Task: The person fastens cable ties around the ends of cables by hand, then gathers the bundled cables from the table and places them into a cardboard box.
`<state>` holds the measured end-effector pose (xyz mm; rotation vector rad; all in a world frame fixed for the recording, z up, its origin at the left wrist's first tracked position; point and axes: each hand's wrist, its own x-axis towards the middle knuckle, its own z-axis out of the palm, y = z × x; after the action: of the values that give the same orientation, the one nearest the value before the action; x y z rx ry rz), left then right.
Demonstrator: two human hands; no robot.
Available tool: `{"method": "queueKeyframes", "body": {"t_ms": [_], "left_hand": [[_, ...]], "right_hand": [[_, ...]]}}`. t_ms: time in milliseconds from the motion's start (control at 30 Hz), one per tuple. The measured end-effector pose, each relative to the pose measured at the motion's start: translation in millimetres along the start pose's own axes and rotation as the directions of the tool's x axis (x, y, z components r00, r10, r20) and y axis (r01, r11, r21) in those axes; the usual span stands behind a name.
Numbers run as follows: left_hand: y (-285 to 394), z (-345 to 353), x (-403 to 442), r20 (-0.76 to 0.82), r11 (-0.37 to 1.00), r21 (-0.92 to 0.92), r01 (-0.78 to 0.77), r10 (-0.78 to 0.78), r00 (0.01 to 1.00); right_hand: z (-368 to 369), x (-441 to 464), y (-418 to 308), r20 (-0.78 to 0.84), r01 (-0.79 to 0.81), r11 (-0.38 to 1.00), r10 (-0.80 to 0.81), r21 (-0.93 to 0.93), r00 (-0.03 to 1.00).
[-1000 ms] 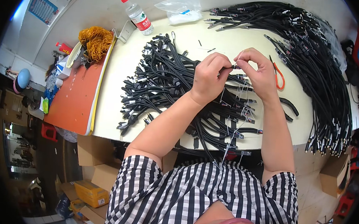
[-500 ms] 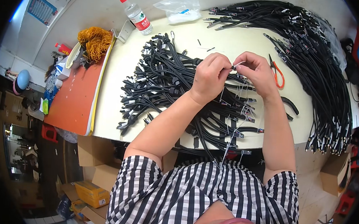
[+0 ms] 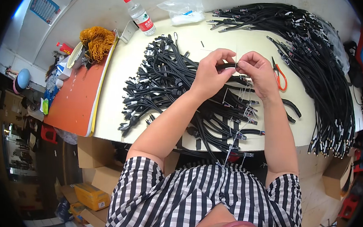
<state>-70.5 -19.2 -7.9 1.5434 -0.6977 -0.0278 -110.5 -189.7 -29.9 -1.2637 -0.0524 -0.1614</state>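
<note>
My left hand (image 3: 212, 73) is closed on a black cable (image 3: 226, 66) above the pile on the table. Close beside it, my right hand (image 3: 256, 74) pinches the cable's end, with a thin white tie (image 3: 236, 48) standing up between the two hands. Beneath both hands lies a heap of black cables (image 3: 177, 82) with white-tipped ends on the left and connectors on the right. Loose white ties (image 3: 244, 92) hang among these connectors. Red-handled pliers (image 3: 280, 76) rest right of my right hand, and a black-handled tool (image 3: 292, 110) is partly hidden by my right forearm.
A large bundle of black cables (image 3: 313, 67) curves along the right side. At the back stand a water bottle (image 3: 143, 21) and a plastic bag (image 3: 185, 14). An orange board (image 3: 76, 98) lies left, with orange yarn (image 3: 97, 44) at its far end.
My left fingers have shifted and spread slightly, showing more of the black cable. The white tie now points upward between my hands, where before it slanted to the right.
</note>
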Motion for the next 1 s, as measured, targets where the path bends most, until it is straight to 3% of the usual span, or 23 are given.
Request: {"method": "queueKeyframes", "body": {"t_ms": [33,100,233,433,500,633,733,833,933,1000], "left_hand": [[-2.8,-3.0,1.0,-0.001,1.000,0.001,-0.001,0.001,1.000],[-9.7,-10.3,2.7,0.145,0.995,0.030,0.092,-0.096,0.985],[-10.1,-14.7,3.0,0.146,0.992,-0.033,0.120,-0.114,0.983],[-8.3,-11.6,-0.4,0.044,0.999,0.029,0.024,-0.025,0.999],[-9.5,-12.2,-0.4,0.038,0.973,0.174,-0.149,0.145,0.989],[-4.6,-11.1,-1.4,0.038,0.978,0.157,-0.137,0.133,0.990],[-0.3,-9.1,-2.6,0.024,0.990,0.096,-0.102,0.101,0.995],[-10.8,-11.1,-0.5,0.029,0.998,0.052,0.019,-0.021,0.999],[-12.2,-11.4,-0.2,0.110,0.989,0.131,0.072,-0.087,0.990],[-8.1,-9.6,-1.5,0.170,0.955,0.286,0.080,-0.133,0.977]], "right_hand": [[-1.9,0.5,-0.9,0.015,0.034,0.999,-0.033,-0.037,0.999],[-2.3,-2.3,-7.3,0.032,0.028,0.998,-0.026,-0.063,0.999],[-0.5,-4.2,-11.4,0.062,0.052,0.991,-0.045,-0.125,0.997],[1.5,-3.9,-10.7,0.127,0.163,0.985,-0.155,-0.056,0.980],[1.7,-3.8,-10.5,0.128,0.159,0.986,-0.152,-0.046,0.980],[1.8,-3.9,-10.4,0.148,0.179,0.983,-0.171,-0.042,0.974],[-1.3,-4.4,-11.9,0.109,0.061,0.990,-0.047,-0.129,0.993],[7.2,-3.9,-11.5,0.035,0.133,0.973,-0.129,-0.190,0.991],[15.4,-6.2,-16.8,0.015,0.172,0.934,-0.176,-0.313,0.984],[11.0,-4.4,-12.5,0.057,0.206,0.894,-0.200,-0.398,0.978]]}}
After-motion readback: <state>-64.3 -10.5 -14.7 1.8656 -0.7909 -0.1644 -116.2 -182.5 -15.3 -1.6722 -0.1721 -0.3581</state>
